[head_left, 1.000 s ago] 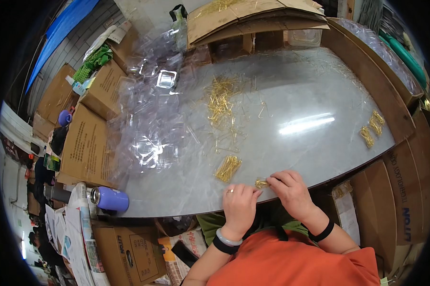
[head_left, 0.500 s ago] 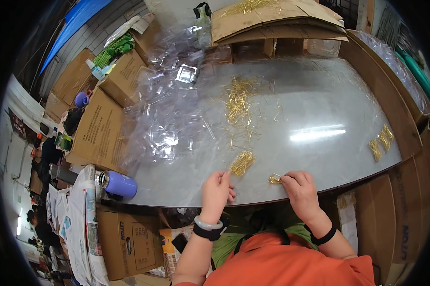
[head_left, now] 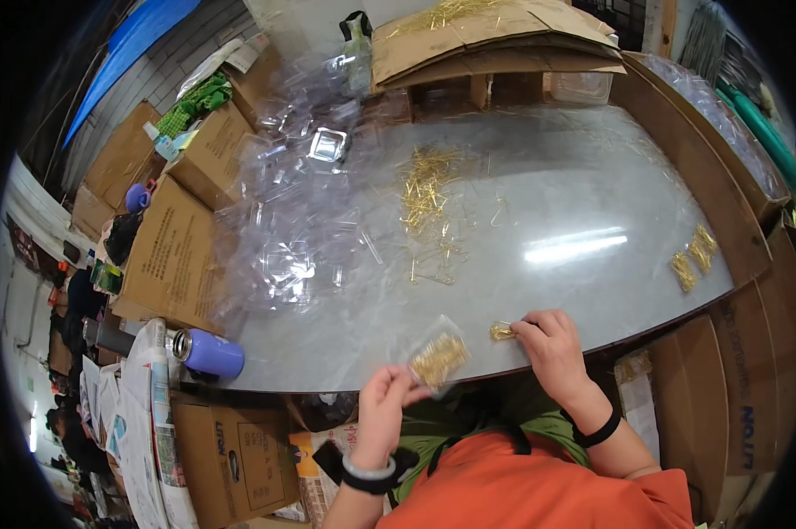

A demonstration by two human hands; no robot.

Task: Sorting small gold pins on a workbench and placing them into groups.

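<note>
Clear packet of gold wires (head_left: 440,358), lower edge between the left fingers (head_left: 401,376)

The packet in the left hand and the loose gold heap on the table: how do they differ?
The packet is held in the left hand; the heap lies on the grey table, touched by neither hand.
The packet's pieces sit in clear film; the heap's lie bare.
The packet is compact; the heap sprawls, with stray pieces around it.
Both hold thin, gold-coloured pieces.
</note>
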